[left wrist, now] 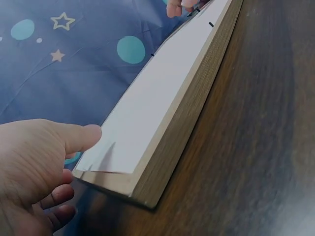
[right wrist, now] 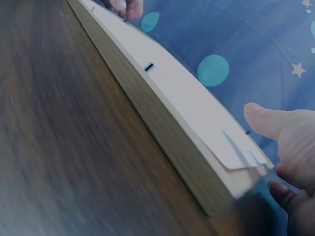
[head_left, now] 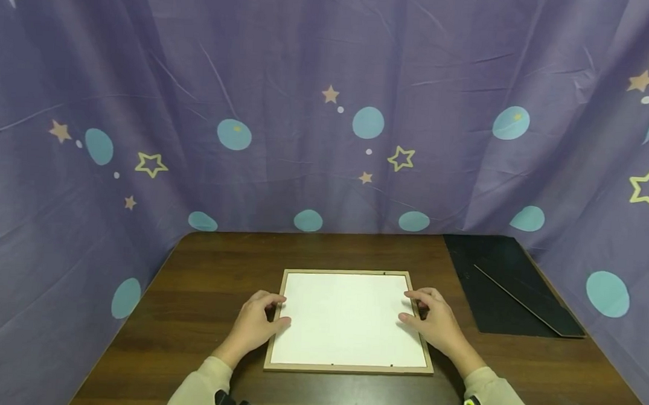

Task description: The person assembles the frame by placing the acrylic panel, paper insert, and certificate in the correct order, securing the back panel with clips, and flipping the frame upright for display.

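Note:
A light wooden picture frame (head_left: 348,368) lies on the brown table with a white sheet (head_left: 346,318) inside its border. Small dark tabs stick out along the frame's long sides. At the left side is my left hand (head_left: 256,323), its thumb over the border and its fingers by the outer edge. My right hand (head_left: 436,322) is at the opposite side, thumb and fingers spread above the sheet's edge. In the right wrist view the right thumb (right wrist: 268,120) stands apart from the sheet. The left thumb (left wrist: 83,137) hovers by the frame's corner in the left wrist view.
A black backing board (head_left: 464,287) with a narrow strut (head_left: 516,298) lies at the table's back right. Behind the wooden table (head_left: 190,293) hangs a purple curtain (head_left: 287,62) with stars and blue dots, reaching round both sides.

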Available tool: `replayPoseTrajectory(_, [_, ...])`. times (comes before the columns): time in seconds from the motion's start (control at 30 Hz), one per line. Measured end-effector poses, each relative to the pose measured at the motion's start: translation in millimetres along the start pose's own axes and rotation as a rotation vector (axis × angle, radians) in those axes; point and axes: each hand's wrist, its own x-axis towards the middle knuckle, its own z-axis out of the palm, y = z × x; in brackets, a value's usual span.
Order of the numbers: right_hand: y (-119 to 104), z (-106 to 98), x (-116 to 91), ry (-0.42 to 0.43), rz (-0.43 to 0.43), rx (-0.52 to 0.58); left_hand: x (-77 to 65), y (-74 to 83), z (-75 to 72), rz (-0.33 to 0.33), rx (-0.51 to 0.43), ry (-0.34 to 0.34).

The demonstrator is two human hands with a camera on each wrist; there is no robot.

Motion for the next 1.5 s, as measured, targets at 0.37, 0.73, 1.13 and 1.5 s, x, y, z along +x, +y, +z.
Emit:
replayPoseTrajectory(0.37, [9, -19, -2, -0.302, -0.145, -0.104, -2.5, -7.1, -15.7, 0.011, 0.060, -0.237])
replayPoseTrajectory(0.73, [13, -17, -6, -0.352, -0.135, -0.135, -9.2, -18.3, -10.1, 0.015, 0.099, -0.296])
replayPoseTrajectory(1.13, [14, -17, -10, -0.350, -0.125, -0.137, -9.1, -18.0, -8.6, -0.019, 0.084, -0.319])
replayPoseTrajectory(1.5, [14, -15, -7, -0.346, -0.115, -0.136, -5.1, -20.7, -8.3, -0.011, 0.080, -0.307])
